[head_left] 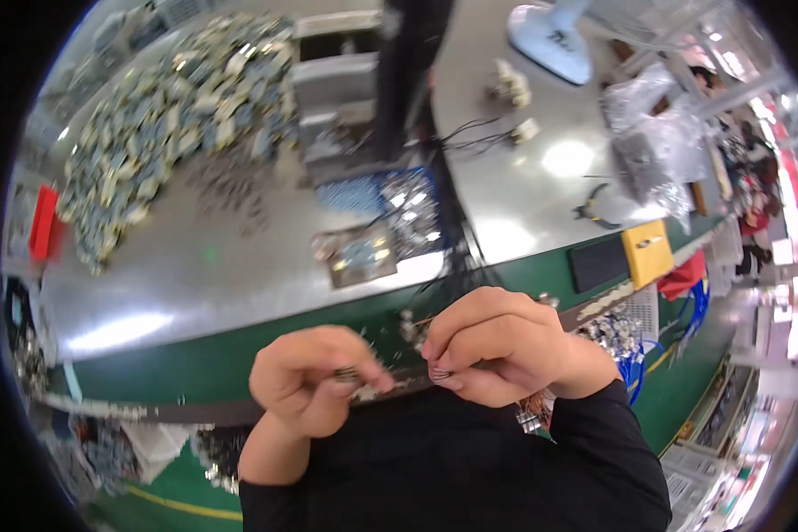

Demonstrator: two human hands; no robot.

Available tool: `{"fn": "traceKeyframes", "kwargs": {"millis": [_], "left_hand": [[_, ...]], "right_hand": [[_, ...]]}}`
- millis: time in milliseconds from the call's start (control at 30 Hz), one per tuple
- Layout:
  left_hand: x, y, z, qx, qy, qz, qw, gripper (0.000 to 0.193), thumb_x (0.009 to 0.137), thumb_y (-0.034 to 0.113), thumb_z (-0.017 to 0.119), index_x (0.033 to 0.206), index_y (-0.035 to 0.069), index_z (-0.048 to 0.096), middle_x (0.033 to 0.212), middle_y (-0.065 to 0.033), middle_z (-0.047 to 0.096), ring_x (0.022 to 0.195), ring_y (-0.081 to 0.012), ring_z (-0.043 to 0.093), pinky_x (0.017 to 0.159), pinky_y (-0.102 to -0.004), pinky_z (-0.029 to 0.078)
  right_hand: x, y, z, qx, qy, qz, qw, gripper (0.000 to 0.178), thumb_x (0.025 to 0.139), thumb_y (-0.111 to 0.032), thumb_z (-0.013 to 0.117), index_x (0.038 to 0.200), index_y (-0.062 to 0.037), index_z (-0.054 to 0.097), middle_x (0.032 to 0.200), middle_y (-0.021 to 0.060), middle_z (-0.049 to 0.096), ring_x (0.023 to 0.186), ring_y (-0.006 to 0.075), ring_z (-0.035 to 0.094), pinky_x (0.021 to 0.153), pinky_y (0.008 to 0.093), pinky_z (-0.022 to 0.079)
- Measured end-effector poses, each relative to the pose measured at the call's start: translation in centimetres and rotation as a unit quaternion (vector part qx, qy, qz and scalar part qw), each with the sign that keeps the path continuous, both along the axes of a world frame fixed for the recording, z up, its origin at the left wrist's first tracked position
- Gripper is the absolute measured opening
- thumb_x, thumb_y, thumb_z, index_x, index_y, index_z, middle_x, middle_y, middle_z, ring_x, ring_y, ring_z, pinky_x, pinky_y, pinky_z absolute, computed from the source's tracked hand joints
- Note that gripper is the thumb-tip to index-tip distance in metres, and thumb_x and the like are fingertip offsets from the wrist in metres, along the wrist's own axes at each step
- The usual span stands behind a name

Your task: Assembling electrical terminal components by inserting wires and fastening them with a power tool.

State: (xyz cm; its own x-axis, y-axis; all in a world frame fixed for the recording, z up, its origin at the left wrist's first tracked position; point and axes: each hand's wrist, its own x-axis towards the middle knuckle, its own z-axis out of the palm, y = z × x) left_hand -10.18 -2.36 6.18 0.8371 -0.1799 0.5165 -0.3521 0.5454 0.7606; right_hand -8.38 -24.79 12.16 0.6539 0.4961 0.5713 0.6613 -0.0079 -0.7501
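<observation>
My left hand (310, 377) is curled near the table's front edge. Its thumb and bent fingers close around a small dark, ridged metal piece (346, 374), and a forefinger, blurred, points toward the other hand. Just to the right, my right hand (501, 346) pinches a similar small striped metal piece (440, 374) between thumb and fingertips. A gap separates the two hands. Several small metal parts with thin wires (532, 417) show below my right wrist, partly hidden by the sleeve.
A large heap of grey and cream connectors (186, 115) covers the table's left. Mid-table lie a blue tray of shiny metal parts (410, 208) and a clear bag (356, 254). Rightward are pliers (597, 209), a yellow box (649, 254), a black pad (597, 262) and plastic bags (652, 151).
</observation>
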Motion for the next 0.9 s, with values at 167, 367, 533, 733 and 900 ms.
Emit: {"fn": "traceKeyframes", "kwargs": {"millis": [167,367,533,733,900], "left_hand": [[-0.3,1.4,-0.5,-0.094,0.118,-0.036,0.988,0.025,0.095,0.014,0.067,0.104,-0.002,0.052,0.085,-0.0245,0.068,0.066,-0.0306,0.069,0.058,-0.0397,0.06],[0.3,2.6,-2.2,-0.093,0.156,-0.065,0.981,0.035,0.086,0.009,0.077,0.099,0.003,0.045,0.085,-0.0153,0.063,0.06,-0.0187,0.061,0.054,-0.029,0.055],[0.0,2.9,-2.0,0.023,0.186,-0.029,0.982,0.04,0.081,0.009,0.08,0.099,0.006,0.044,0.086,-0.0106,0.059,0.059,-0.0147,0.055,0.055,-0.0249,0.049],[0.3,4.9,-3.9,0.126,0.143,0.06,0.98,0.038,0.088,0.015,0.076,0.113,0.004,0.05,0.092,-0.0072,0.056,0.067,-0.012,0.052,0.058,-0.0229,0.043],[1.3,5.8,-3.0,0.162,0.138,0.059,0.975,0.026,0.099,0.023,0.065,0.107,0.003,0.052,0.088,-0.0051,0.051,0.061,-0.0085,0.045,0.054,-0.0213,0.036]], "right_hand": [[-0.8,-7.2,0.2,0.116,0.108,-0.112,0.981,0.015,0.084,-0.003,0.07,0.087,0.0019,0.056,0.09,0.0184,0.064,0.069,0.0236,0.071,0.055,0.0282,0.057],[-4.2,-19.3,-3.8,0.278,0.179,-0.312,0.891,0.024,0.081,-0.006,0.074,0.085,-0.0031,0.05,0.081,0.0134,0.061,0.051,0.0163,0.059,0.042,0.0232,0.046],[-6.5,-28.1,-6.5,0.264,0.2,-0.455,0.827,0.028,0.092,-0.003,0.064,0.118,0.0007,0.057,0.09,0.0106,0.066,0.071,0.0154,0.064,0.059,0.0227,0.05],[-9.4,-41.9,-10.6,0.398,0.178,-0.573,0.694,0.021,0.102,-0.012,0.058,0.113,0.0047,0.063,0.092,0.006,0.066,0.076,0.011,0.062,0.066,0.0218,0.05],[-10.6,-49.7,-12.6,0.391,0.157,-0.634,0.648,0.021,0.101,-0.021,0.062,0.099,0.0002,0.065,0.08,0.0012,0.061,0.064,0.0075,0.055,0.054,0.0204,0.043]]}}
